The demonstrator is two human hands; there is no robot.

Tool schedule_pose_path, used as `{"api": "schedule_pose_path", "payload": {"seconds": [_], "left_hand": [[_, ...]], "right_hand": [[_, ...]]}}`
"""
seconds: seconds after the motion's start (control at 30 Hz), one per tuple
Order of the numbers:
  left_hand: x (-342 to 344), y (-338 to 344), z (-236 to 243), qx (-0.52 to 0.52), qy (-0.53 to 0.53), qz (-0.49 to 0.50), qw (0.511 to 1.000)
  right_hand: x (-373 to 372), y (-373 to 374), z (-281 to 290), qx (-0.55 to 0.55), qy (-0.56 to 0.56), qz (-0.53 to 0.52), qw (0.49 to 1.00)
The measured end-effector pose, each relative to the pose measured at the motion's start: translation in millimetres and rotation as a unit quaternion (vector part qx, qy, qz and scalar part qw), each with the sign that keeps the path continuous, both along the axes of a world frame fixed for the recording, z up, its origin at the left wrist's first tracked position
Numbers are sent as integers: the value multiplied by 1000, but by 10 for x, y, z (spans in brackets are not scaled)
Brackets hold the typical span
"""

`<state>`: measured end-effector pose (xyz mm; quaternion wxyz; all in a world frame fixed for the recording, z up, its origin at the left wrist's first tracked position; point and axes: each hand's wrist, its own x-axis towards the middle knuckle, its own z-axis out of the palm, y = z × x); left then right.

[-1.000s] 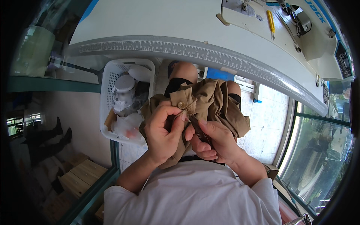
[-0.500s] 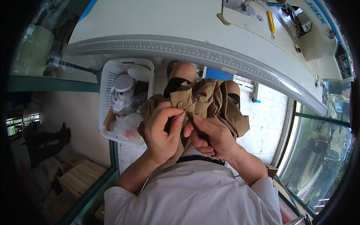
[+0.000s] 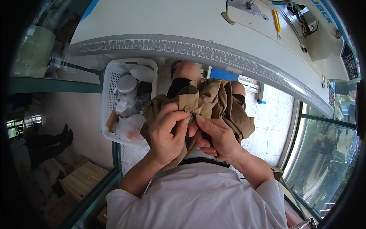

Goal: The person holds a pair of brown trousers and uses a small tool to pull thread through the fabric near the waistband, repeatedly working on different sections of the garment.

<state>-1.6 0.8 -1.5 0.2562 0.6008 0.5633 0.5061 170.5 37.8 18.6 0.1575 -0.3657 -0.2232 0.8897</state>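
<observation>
A khaki brown garment (image 3: 240,118), apparently trousers, lies bunched over my lap. Its waistband end carries a round brown button (image 3: 187,108), facing up. Just below that button, my left hand (image 3: 166,131) pinches the cloth between thumb and forefinger. Close beside it on the right, my right hand (image 3: 219,137) is closed around a small dark tool (image 3: 206,136) that looks like thread snips. Its tip lies at the cloth near the left fingertips; my thumb and fingers hide most of it.
Ahead, a white sewing table (image 3: 160,19) has a grey ruler strip (image 3: 152,44) along its front edge. On it are a sewing machine (image 3: 328,53), a yellow-handled tool (image 3: 276,21) and metal tweezers (image 3: 294,30). A white basket (image 3: 108,91) of containers and bags stands at my left.
My right hand has turned slightly, so less of the dark tool shows. My left hand keeps its pinch on the cloth; the garment has barely shifted.
</observation>
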Motion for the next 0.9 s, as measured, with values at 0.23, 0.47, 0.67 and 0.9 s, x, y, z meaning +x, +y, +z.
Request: {"api": "schedule_pose_path", "payload": {"seconds": [0.23, 0.47, 0.67, 0.9], "left_hand": [[2, -12, -8, -15, -31, 16, 999], [23, -72, 5, -36, -34, 17, 999], [-123, -54, -44, 7, -1, 68, 998], [-94, -35, 44, -162, -273, 9, 948]], "right_hand": [[62, -53, -55, 36, 21, 7, 999], [-198, -79, -174, 346, -164, -154, 911], [-125, -66, -155, 389, -169, -159, 892], [-28, 50, -186, 296, -100, -95, 945]]}}
